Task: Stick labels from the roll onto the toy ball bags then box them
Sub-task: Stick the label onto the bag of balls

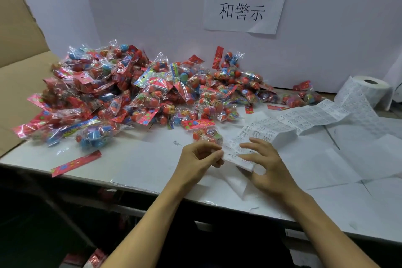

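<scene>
At the near edge of the table (134, 165), the end of the label strip (304, 119) lay between the two hands: the left hand (196, 160) pinched its left edge with curled fingers and thumb, and the right hand (264, 166) held the strip's end from the right, fingers spread over it and thumb beneath. Each small label carried a warning triangle and lines of print too fine to read. Away from the grip the strip ran up and to the right, folding once, to the one label roll (372, 91) standing at the far right by the wall. Just beyond the left hand's fingers lay a single toy ball bag (206, 132) with a red header card; behind it and to the left spread the heap of toy ball bags (130, 93), too many and too tangled to count. One loose red header card (76, 163) lay well left of the hands. On the wall above hung one paper sign (243, 2), printed "外观检查" faintly and "和警示" in black. A cardboard box (19, 50) stood open at far left.
</scene>
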A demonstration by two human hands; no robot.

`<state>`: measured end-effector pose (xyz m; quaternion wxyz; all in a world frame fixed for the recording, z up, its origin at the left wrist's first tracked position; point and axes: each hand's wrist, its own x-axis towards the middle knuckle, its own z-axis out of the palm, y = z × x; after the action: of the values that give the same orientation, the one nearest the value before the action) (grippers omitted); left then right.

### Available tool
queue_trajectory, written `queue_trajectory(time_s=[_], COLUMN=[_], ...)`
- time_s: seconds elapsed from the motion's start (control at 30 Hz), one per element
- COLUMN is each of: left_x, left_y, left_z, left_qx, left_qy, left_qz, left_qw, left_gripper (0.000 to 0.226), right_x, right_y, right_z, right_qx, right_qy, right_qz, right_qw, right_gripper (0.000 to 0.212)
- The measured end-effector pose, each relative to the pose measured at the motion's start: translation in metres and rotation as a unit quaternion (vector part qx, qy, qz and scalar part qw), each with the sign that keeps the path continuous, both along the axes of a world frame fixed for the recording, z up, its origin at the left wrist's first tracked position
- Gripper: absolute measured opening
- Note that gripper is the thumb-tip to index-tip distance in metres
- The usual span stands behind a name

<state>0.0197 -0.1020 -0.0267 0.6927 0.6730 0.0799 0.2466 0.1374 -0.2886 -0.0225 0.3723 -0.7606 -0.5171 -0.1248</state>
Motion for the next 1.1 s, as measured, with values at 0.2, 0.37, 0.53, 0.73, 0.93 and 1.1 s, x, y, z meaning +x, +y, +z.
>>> queue_trajectory(time_s=[0.2, 0.37, 0.53, 0.73, 0.93, 1.1], left_x=[-0.001, 0.000, -0.001, 0.002, -0.002, -0.002], left_y=[0.001, 0.001, 0.003, 0.001, 0.000, 0.002], left_z=[0.001, -0.001, -0.002, -0.002, 0.000, 0.000], left_qx=[0.004, 0.026, 0.071, 0.139, 0.108, 0.059], left_qy=[-0.001, 0.004, 0.021, 0.047, 0.052, 0.055], left_qz=[0.009, -0.002, -0.001, 0.062, 0.014, -0.041], left_qw=[1.000, 1.000, 0.997, 0.987, 0.993, 0.996], left_gripper=[0.011, 0.013, 0.008, 0.032, 0.033, 0.033], right_x=[0.002, -0.007, -0.010, -0.016, -0.017, -0.020], right_y=[-0.015, -0.003, 0.011, 0.011, 0.007, 0.008], right_z=[0.028, 0.038, 0.028, 0.022, 0.018, 0.013], right_qx=[-0.006, 0.008, -0.117, 0.006, 0.019, 0.064], right_qy=[0.196, 0.131, 0.164, 0.254, 0.262, 0.237], right_qz=[0.010, 0.018, 0.014, -0.012, -0.026, -0.039], right_qw=[0.980, 0.991, 0.979, 0.967, 0.965, 0.969], right_gripper=[0.051, 0.024, 0.037, 0.027, 0.030, 0.037])
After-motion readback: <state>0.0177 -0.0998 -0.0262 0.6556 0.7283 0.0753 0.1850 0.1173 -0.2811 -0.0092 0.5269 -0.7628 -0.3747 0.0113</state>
